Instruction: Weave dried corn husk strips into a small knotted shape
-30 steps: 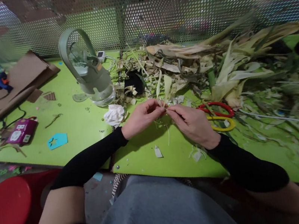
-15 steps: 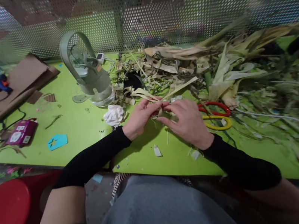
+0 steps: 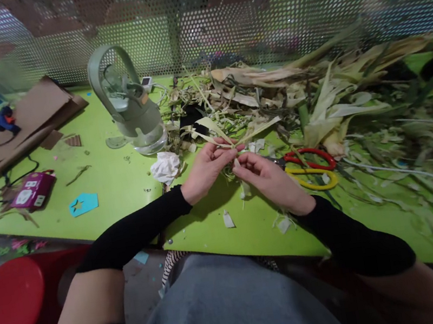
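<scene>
Together, two hands (image 3: 206, 170) (image 3: 271, 179) pinch one husk bundle (image 3: 217, 131); one scissors (image 3: 311, 170) alongside.

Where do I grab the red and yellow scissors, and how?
Probably by the red loop and yellow loop, coming from the right. Those finger loops lie at the right end, while the dark metal part runs left behind the right hand.

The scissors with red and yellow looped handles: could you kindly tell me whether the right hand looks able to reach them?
Probably yes: the scissors' handles lie mostly uncovered, close beside the right hand, though it seems busy with thin pale husk strips.
</scene>
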{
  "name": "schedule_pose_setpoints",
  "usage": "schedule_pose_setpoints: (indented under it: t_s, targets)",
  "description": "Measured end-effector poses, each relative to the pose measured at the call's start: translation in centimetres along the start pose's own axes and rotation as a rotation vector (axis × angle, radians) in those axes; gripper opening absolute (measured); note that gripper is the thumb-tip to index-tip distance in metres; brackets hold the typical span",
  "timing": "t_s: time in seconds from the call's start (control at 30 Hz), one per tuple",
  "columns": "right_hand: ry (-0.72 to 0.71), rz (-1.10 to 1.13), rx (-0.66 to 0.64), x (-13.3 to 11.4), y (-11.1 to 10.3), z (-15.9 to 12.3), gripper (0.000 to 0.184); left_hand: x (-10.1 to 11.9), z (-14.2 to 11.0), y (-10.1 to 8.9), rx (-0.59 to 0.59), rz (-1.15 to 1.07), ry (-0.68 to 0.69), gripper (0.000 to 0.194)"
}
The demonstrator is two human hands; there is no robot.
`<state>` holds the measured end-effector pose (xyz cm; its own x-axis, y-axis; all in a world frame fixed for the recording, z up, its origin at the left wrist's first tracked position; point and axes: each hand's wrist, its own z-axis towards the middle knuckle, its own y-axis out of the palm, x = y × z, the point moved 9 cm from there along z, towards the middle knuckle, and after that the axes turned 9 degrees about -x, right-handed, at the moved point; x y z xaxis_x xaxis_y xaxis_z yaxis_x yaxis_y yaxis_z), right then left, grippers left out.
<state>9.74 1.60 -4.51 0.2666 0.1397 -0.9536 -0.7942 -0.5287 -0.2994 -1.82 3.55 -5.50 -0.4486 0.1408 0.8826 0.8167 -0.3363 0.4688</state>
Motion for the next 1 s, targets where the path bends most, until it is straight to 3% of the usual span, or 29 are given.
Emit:
schedule_pose_setpoints:
  t_s: [0.13,0.23,0.33,0.4,0.47,0.77,0.9,1.0]
  targets:
    - [-0.087,-0.321,0.045,-1.7,-0.5,-0.7,0.032,0.4,0.2,-0.4,0.006,0.110,0.009,0.015]
    - [-0.246,-0.661,0.154,-3.6,-0.9,-1.4,0.028,0.6,0.4,-0.8,-0.018,0.270,-0.013,0.013]
    - [-0.409,-0.940,0.302,-5.3,-1.4,-2.2,0.026,0.1,0.5,-0.1,-0.159,0.381,-0.089,0.006]
    - [-0.461,-1.002,0.362,-5.8,-1.7,-2.5,0.023,-0.2,0.3,0.8,-0.270,0.378,-0.118,0.007]
    - [-0.443,-0.923,0.344,-5.6,-2.0,-2.3,0.020,-0.1,0.0,1.3,-0.323,0.358,-0.120,0.008]
    - [-0.124,-0.426,0.241,-2.8,-2.7,-1.3,0.019,0.4,-0.4,1.3,-0.277,0.440,-0.101,0.022]
    - [-0.047,-0.207,0.193,-1.1,-3.0,-0.8,0.025,0.0,-0.2,0.5,-0.220,0.389,-0.124,0.017]
    - [-0.012,-0.165,0.181,-0.3,-3.1,-0.5,0.029,0.0,-0.1,0.0,-0.156,0.316,-0.135,0.014]
